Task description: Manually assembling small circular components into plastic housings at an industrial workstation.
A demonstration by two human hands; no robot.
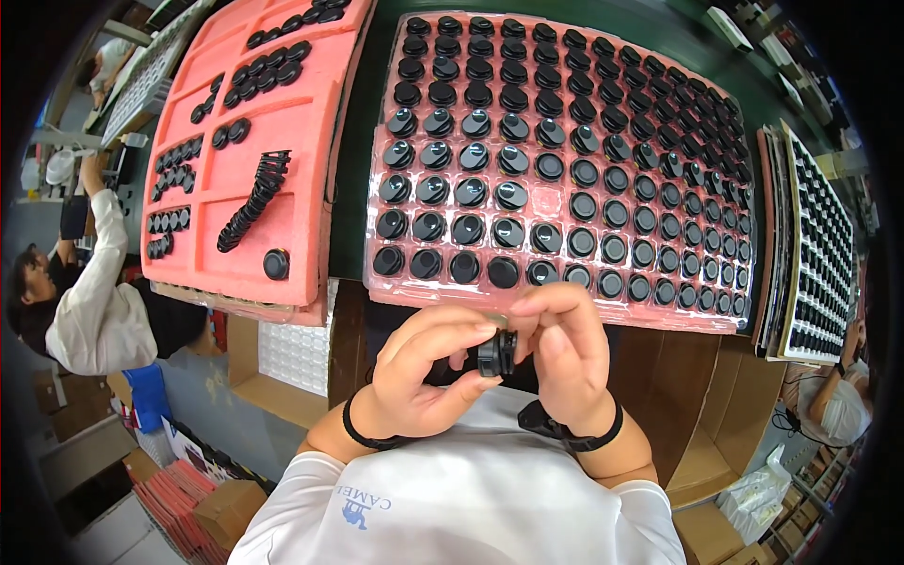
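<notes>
In front of my chest, my left hand point(419, 372) pinches a small black round part point(492, 354) between thumb and fingers. The part is turned edge-on, and its face is hidden. My right hand point(573, 363) is curled at the part's right side, its fingertips against it. Just beyond my hands lies a clear plastic tray point(377, 282) on pink foam. Rows of similar black round parts point(504, 272) fill its pockets; some have glossy tops, others matte ringed faces. One pocket point(546, 201) near the middle shows bare pink.
To the left, a pink foam tray point(268, 221) holds black parts in groups, a curved stack of black pieces point(254, 202) and a single round one point(276, 264). At right stands a white tray point(817, 254) of black parts. Cardboard boxes point(720, 424) sit below. Another person point(94, 301) works at far left.
</notes>
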